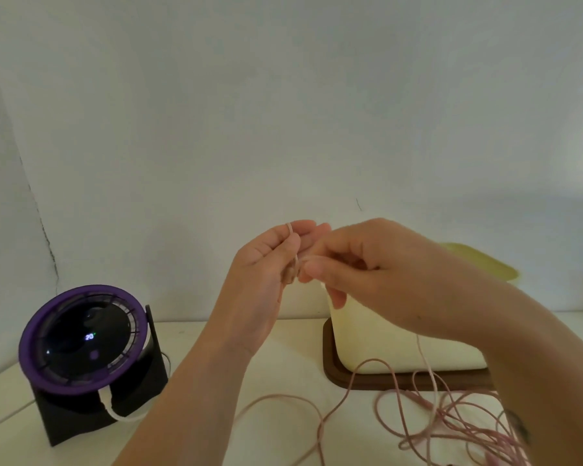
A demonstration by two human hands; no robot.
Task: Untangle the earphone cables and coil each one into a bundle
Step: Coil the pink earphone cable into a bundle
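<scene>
Nearest, low right: most of the pink earphone cable (451,418) lay in a loose tangle on the white table (283,358), with one long loop trailing left toward the centre. Both forearms came up from the bottom edge.

Mid-distance, raised above the table: left hand (270,264) palm toward camera, fingers curled round a small coil (292,272) of the same cable, with one turn looped over a fingertip. Right hand (367,267) touching the left, thumb and forefinger pinching the cable just beside the coil. A single strand dropped from under the right hand to the tangle.

Farther, left: round black device with a purple ring (85,338) on a black stand, small lit digits on its face, white cord (115,412) at its base. Right: cream container (384,341) standing on a dark brown tray (350,381), partly hidden by the right arm.

Behind: pale wall (283,95), a crack running down its left side.
</scene>
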